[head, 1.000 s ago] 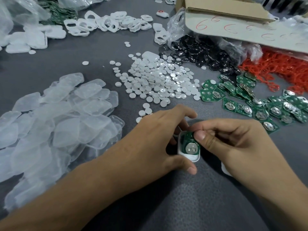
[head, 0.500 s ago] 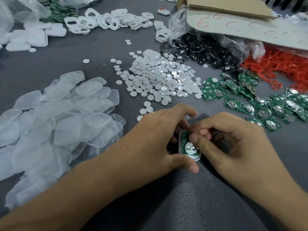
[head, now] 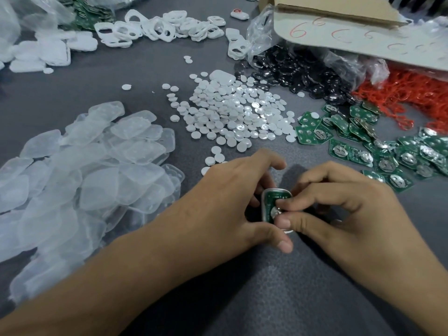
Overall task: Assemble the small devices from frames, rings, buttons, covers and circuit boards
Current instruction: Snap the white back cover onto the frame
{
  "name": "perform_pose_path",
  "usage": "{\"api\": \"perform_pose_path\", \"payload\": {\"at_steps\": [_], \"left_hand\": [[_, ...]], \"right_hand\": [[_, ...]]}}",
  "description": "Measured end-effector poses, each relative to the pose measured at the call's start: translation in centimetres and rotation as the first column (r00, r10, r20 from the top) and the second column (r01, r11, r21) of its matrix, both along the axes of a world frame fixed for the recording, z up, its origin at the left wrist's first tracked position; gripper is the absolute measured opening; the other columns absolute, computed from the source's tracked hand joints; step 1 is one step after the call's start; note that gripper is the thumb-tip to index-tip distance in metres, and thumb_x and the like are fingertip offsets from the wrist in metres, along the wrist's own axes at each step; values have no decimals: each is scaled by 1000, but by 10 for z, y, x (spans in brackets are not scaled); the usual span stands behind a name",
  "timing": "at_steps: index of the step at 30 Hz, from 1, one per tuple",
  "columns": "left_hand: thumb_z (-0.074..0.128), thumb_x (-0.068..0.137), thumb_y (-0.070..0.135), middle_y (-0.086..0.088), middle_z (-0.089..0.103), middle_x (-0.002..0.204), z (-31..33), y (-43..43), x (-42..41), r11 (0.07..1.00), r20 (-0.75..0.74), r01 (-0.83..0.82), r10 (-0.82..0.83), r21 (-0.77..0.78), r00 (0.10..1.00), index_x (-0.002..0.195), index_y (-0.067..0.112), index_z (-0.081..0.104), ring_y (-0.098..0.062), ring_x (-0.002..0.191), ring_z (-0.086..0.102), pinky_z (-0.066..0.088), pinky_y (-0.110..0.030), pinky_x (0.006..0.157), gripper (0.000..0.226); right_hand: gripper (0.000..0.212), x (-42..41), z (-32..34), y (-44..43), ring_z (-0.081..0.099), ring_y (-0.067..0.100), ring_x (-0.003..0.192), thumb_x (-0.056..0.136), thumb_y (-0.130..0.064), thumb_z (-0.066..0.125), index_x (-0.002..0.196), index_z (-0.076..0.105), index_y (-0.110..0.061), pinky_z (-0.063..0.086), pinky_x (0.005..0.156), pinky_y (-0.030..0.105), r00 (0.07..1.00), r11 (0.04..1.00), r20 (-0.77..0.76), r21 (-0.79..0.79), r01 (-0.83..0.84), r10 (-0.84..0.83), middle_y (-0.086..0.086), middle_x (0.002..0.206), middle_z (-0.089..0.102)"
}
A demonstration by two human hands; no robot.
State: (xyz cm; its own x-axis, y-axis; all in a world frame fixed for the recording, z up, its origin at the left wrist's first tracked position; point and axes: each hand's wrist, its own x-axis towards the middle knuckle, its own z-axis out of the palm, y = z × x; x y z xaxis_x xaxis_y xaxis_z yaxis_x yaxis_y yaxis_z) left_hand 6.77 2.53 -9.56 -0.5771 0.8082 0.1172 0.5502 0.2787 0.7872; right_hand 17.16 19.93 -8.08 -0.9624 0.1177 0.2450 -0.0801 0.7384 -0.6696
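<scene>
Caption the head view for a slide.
Left hand and right hand hold a green circuit board in its white frame.

The table (head: 97,93) is being viewed forward and down by one head camera, near the left hand (head: 230,197) and right hand (head: 358,214).

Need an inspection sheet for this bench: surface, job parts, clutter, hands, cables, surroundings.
Surface: grey table, parts in loose piles.
Job's things: device with green board inside, between both hands; clear covers left; white buttons centre; boards right; frames far; red rings far right.
Clutter: black discs spilling from plastic bag; cardboard box.
Hands: left hand grips device; right hand pinches it.
Cables: nothing seen.
Surroundings: nothing seen.
</scene>
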Motion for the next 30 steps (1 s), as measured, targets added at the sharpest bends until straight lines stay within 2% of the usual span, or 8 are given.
{"api": "perform_pose_path", "payload": {"at_steps": [3,8,15,24,26,30], "left_hand": [[91,58,59,22,60,105,1,0,0,1000,12,-2,2,-2,1000,132,39,48,4,99,59,51,-17,86,87],[91,58,59,22,60,105,1,0,0,1000,1,-1,1,-11,1000,131,39,48,4,98,59,52,-18,85,87],[92,58,57,20,60,107,1,0,0,1000,-18,-5,5,-12,1000,129,37,52,5,100,58,49,-16,87,84],[91,59,58,18,61,107,1,0,0,1000,-31,-8,7,-27,999,129,36,53,5,100,57,48,-16,88,82],[90,60,58,18,61,107,1,0,1,999,-39,-10,9,-34,999,126,34,56,4,100,57,48,-18,87,78],[88,64,60,18,59,102,1,0,0,998,-65,-12,8,-56,998,116,32,65,1,96,57,50,-22,85,63]], "right_hand": [[12,-1,0,-1,64,11,78,67,-43,80,75,77,-34,45,64,16,1000,1000,8,3,0,0,-13,85,65],[15,-1,-4,-1,61,12,84,74,-49,71,84,71,-38,44,68,16,999,999,42,33,-20,19,-15,96,59],[15,-1,-7,-2,59,12,87,79,-47,67,89,67,-37,44,70,17,998,998,45,49,-38,36,-16,99,57],[11,0,-6,-2,56,3,90,86,-42,63,93,64,-34,40,76,9,997,986,58,160,-54,45,-19,103,54],[3,1,-7,-1,56,1,91,93,-36,65,94,63,-34,40,77,9,998,982,51,183,-46,38,-20,103,53],[6,2,-6,-1,55,2,89,90,-36,65,95,62,-32,40,76,12,997,976,59,211,-53,42,-18,103,52]]}}
